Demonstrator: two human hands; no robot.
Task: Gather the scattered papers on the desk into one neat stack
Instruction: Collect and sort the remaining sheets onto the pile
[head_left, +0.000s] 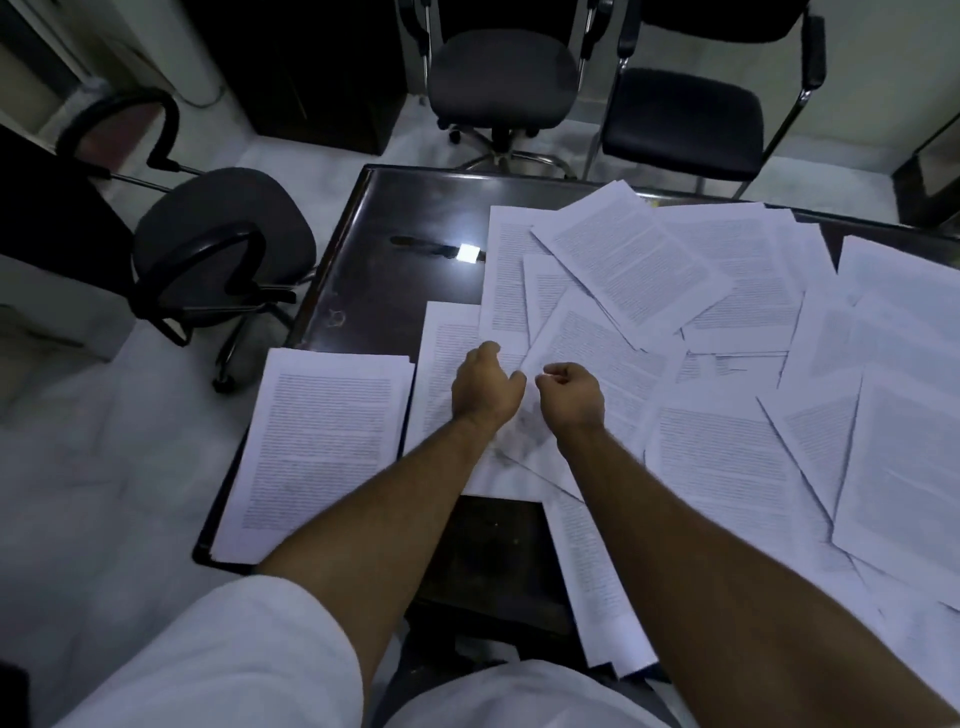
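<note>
The left hand (485, 387) and right hand (571, 397) are held close together over the sheets (613, 358), fingers curled; whether a sheet is pinched cannot be told. Loose sheets are spread, overlapping at varied angles, across the right of the desk (395, 218). A stack (317, 447) lies at the desk's left edge, long axis running away from the person. Three chairs (501, 78) are seen beyond. Sheets at the right are cut off.

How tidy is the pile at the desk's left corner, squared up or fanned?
Roughly squared: the stack shows only slight edge offsets along its top right, lying apart from the scattered sheets.
</note>
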